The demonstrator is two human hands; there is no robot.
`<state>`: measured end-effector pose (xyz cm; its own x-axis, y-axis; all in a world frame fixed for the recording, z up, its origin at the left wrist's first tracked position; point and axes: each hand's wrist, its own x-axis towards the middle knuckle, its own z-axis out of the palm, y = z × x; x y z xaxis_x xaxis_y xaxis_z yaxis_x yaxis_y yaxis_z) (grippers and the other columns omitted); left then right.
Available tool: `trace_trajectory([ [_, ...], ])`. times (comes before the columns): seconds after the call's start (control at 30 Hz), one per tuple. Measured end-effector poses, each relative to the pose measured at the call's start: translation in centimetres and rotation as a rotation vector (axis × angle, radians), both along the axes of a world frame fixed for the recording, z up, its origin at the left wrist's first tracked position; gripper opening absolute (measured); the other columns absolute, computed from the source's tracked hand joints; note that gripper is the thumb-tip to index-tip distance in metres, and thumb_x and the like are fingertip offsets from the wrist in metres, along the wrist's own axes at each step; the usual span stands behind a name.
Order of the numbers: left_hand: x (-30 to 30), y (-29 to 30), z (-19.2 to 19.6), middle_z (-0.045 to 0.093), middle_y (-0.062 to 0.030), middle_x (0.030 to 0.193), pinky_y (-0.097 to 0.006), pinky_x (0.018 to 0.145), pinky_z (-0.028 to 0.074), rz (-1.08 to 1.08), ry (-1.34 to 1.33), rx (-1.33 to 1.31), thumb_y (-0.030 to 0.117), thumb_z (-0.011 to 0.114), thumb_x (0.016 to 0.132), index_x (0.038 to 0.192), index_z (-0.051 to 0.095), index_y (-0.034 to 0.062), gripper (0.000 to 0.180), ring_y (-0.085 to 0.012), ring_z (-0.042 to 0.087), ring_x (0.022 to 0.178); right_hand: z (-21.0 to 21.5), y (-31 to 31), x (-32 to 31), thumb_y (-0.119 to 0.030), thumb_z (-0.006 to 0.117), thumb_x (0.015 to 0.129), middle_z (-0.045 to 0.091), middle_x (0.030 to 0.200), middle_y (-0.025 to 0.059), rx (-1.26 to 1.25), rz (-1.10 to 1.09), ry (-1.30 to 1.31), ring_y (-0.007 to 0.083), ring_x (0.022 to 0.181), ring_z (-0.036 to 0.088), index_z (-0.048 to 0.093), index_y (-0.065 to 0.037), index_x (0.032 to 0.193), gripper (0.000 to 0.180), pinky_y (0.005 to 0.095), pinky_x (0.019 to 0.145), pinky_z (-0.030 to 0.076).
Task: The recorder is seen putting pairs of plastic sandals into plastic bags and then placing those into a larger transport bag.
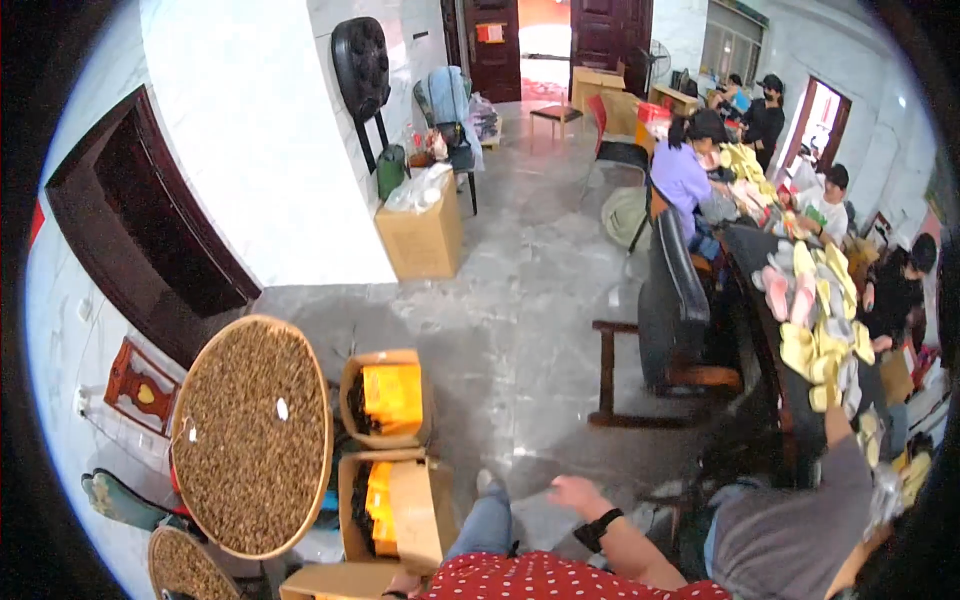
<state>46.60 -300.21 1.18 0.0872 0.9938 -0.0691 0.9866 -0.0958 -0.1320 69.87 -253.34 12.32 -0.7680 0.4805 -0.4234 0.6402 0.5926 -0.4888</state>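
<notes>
My right hand [580, 496], with a black band at the wrist, is held out over the grey floor in front of my red dotted top. Nothing shows in it, and its fingers are loosely extended and slightly blurred. At the lower edge, my left hand [403, 581] is only partly visible beside the cartons, its fingers too hidden to read. Closest to it are an open cardboard box [420, 515] with orange-yellow packages [380, 505] inside and another carton [335, 582] at the bottom edge. A further open box [422, 398] of similar packages stands just beyond.
A large round tray [327, 440] of brown pieces stands left of the boxes. To the right, a co-worker in a grey shirt [785, 535] reaches to a long table [745, 245] heaped with yellow and pink slippers [825, 345]. A black chair [672, 290] stands beside it; several people sit farther along.
</notes>
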Motion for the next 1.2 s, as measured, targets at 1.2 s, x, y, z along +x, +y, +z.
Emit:
trace_trajectory([
  [1.2,-69.1,127.0,9.2,0.067,-0.0049,0.078,-0.026,0.057,0.047,1.109,-1.361,-0.395,0.033,0.064,0.089,0.095,0.066,0.0041,0.029,-0.012,0.059,0.061,8.7,110.8,-51.4,-0.03,0.062,0.089,0.068,0.109,0.0183,-0.177,-0.546,0.536,0.0312,0.1,0.066,0.064,-0.004,0.117,0.038,0.0385,0.085,0.052],
])
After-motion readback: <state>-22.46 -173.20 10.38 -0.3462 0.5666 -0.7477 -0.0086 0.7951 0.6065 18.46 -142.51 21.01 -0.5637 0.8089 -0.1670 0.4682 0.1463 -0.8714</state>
